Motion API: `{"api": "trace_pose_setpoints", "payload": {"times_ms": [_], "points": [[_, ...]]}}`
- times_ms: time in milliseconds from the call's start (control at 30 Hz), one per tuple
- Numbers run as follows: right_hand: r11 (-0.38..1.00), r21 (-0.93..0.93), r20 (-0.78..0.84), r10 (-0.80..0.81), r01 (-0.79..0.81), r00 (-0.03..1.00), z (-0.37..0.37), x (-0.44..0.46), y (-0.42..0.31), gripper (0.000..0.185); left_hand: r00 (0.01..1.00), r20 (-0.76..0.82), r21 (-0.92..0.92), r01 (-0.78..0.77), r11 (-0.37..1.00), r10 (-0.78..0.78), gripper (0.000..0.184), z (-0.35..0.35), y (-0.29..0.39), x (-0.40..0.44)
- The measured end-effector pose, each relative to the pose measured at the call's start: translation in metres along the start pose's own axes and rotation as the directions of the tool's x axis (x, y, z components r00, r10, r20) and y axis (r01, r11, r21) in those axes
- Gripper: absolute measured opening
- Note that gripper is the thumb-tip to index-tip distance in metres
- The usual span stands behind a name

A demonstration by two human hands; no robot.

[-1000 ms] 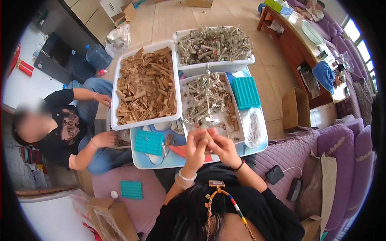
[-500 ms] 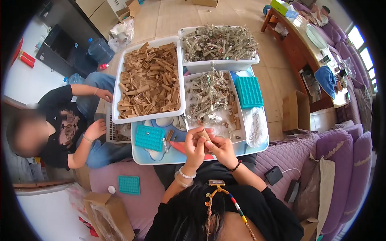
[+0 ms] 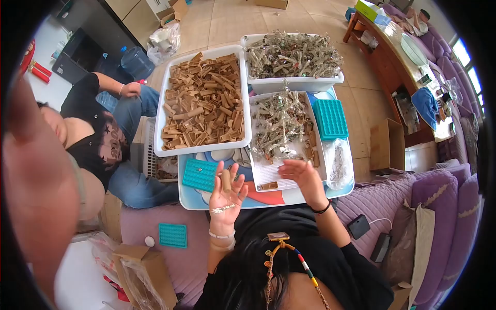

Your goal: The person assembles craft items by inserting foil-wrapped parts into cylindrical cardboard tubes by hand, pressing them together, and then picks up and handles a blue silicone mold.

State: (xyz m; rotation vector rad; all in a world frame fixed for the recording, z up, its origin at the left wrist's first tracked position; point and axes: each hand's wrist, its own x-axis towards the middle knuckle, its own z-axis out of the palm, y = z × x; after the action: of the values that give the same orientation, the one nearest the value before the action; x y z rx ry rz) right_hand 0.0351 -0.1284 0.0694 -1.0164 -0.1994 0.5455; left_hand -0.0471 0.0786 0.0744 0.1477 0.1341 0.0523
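Observation:
My left hand (image 3: pixel 226 201) is palm up over the table's front edge. A short brown cardboard tube (image 3: pixel 226 181) is held upright among its fingers, and thin shiny slivers (image 3: pixel 223 209) lie across the base of the palm. My right hand (image 3: pixel 306 181) is open and holds nothing, its fingers stretched over the front right of a shallow white box (image 3: pixel 281 168). That box contains clear-wrapped pieces (image 3: pixel 281 124) and some brown pieces. Left of my left hand, a teal ridged tray (image 3: pixel 199 174) lies on the table, partly behind my fingers.
A white tub (image 3: pixel 161 103) heaped with brown card pieces and another tub (image 3: pixel 297 83) of wrapped pieces stand behind. A second teal tray (image 3: pixel 330 119) and a clear bag (image 3: pixel 338 165) lie right. A co-worker sits left, one blurred arm (image 3: pixel 46 170) close to the camera.
My hands have moved apart; the tube both were holding is now in my left hand. The co-worker has leaned in, raising one arm toward the camera. The view has shifted slightly.

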Motion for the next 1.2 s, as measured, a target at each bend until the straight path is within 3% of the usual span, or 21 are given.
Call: {"api": "trace_pose_setpoints", "payload": {"times_ms": [67, 100, 233, 300, 367, 400, 433, 500, 567, 633, 733, 767, 800, 833, 867, 933, 1067, 1133, 1200], "points": [[0.998, 0.058, -0.107, -0.029, 0.035, 0.994, -0.013, -0.002, -0.003, 0.053, 0.997, -0.011, -0.063, 0.079, 0.995, -0.08, 0.041, 0.004, -0.005, 0.004], [0.995, 0.075, -0.151, -0.046, 0.058, 0.987, -0.017, -0.003, -0.006, 0.052, 0.992, 0.062, -0.133, 0.119, 0.984, -0.111, 0.041, 0.003, -0.007, 0.007], [0.986, 0.118, -0.227, -0.092, 0.121, 0.97, -0.029, -0.013, -0.012, 0.048, 0.992, 0.015, -0.221, 0.123, 0.968, -0.123, 0.041, 0.0, -0.017, 0.016], [0.986, 0.128, -0.225, -0.08, 0.111, 0.971, -0.031, -0.016, -0.011, 0.046, 0.998, -0.055, -0.147, -0.003, 0.989, -0.005, 0.04, 0.002, -0.026, 0.019], [0.985, 0.108, -0.17, -0.118, 0.137, 0.978, -0.032, -0.016, -0.003, 0.044, 0.999, -0.046, -0.058, -0.001, 0.998, -0.001, 0.038, -0.002, -0.029, 0.023], [0.99, 0.108, -0.2, -0.072, 0.095, 0.977, -0.026, -0.016, -0.005, 0.043, 0.992, -0.122, -0.092, -0.021, 0.996, 0.01, 0.037, 0.005, -0.031, 0.024], [0.99, 0.101, -0.193, -0.08, 0.101, 0.978, -0.023, -0.017, -0.005, 0.042, 0.995, -0.071, -0.267, 0.048, 0.963, -0.07, 0.034, 0.0, -0.031, 0.025], [0.992, 0.101, -0.164, -0.054, 0.072, 0.985, -0.023, -0.015, -0.007, 0.041, 0.998, -0.059, -0.053, -0.002, 0.999, -0.001, 0.032, 0.0, -0.036, 0.027], [0.996, 0.073, -0.206, -0.036, 0.052, 0.978, -0.021, -0.014, -0.011, 0.041, 0.995, -0.095, -0.04, 0.034, 0.999, -0.038, 0.032, -0.004, -0.039, 0.023], [0.998, 0.033, -0.216, -0.049, 0.058, 0.975, -0.023, -0.014, -0.014, 0.04, 0.999, -0.011, -0.104, 0.05, 0.993, -0.052, 0.036, -0.008, -0.039, 0.025], [0.988, 0.056, -0.166, -0.134, 0.145, 0.977, -0.028, -0.016, -0.01, 0.039, 0.994, -0.021, -0.265, 0.102, 0.959, -0.111, 0.031, -0.008, -0.04, 0.022], [0.982, -0.003, -0.143, -0.187, 0.189, 0.972, -0.027, -0.018, -0.01, 0.04, 0.987, -0.15, -0.107, -0.069, 0.992, 0.053, 0.025, -0.012, -0.045, 0.021], [0.981, -0.033, -0.209, -0.194, 0.192, 0.958, -0.022, -0.022, -0.012, 0.04, 0.994, -0.1, -0.141, -0.052, 0.989, 0.038, 0.019, -0.006, -0.048, 0.018], [0.983, -0.002, -0.235, -0.179, 0.184, 0.955, -0.024, -0.02, -0.008, 0.04, 0.984, -0.17, -0.11, -0.071, 0.991, 0.052, 0.024, 0.005, -0.051, 0.02], [0.984, -0.007, -0.235, -0.174, 0.177, 0.956, -0.023, -0.021, -0.01, 0.04, 0.996, -0.085, -0.077, 0.002, 0.997, -0.009, 0.031, 0.013, -0.052, 0.02], [0.995, -0.04, -0.27, -0.097, 0.09, 0.958, -0.024, -0.017, -0.011, 0.038, 0.992, -0.098, 0.096, 0.091, 0.991, -0.082, 0.032, -0.005, -0.053, 0.026], [1.0, -0.023, -0.237, -0.007, 0.002, 0.972, -0.018, -0.018, -0.014, 0.032, 0.995, -0.08, 0.244, 0.07, 0.967, -0.052, 0.033, 0.002, -0.062, 0.02], [1.0, -0.026, -0.235, -0.001, -0.005, 0.972, -0.019, -0.015, -0.008, 0.03, 0.993, -0.054, 0.287, 0.12, 0.95, -0.109, 0.037, -0.011, -0.063, 0.022], [0.99, -0.138, -0.26, -0.046, 0.01, 0.965, -0.011, -0.012, -0.01, 0.03, 0.983, -0.123, 0.372, 0.174, 0.912, -0.138, 0.041, 0.004, -0.062, 0.019]]}}
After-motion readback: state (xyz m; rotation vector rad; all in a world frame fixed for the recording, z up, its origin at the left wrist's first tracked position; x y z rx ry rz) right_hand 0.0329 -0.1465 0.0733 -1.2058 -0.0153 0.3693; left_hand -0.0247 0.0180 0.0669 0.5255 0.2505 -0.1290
